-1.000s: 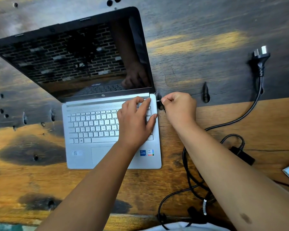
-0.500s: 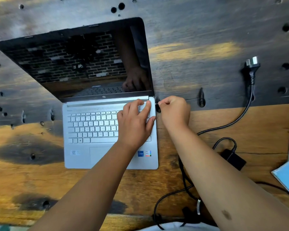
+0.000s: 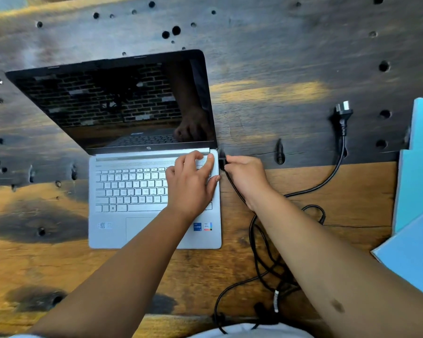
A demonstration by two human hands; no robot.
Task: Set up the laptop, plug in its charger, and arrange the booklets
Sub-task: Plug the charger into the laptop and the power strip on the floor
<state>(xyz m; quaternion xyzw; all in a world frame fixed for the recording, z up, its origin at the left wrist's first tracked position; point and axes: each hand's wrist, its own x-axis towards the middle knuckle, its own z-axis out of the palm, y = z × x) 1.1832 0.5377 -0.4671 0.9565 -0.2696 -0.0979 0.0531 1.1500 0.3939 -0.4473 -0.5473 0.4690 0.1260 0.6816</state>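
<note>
Right now the silver open laptop sits centre-left; the left hand presses flat on its keyboard, while the right hand pinches the black charger connector at the laptop's right edge, pointing leftward

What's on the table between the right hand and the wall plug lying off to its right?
In the head view, between the right hand and the wall plug: bare wood with one dark slot, plus the plug's own black cable.

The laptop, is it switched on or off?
It looks off. The laptop is open, but its screen is dark and only mirrors a brick wall and a hand.
</note>
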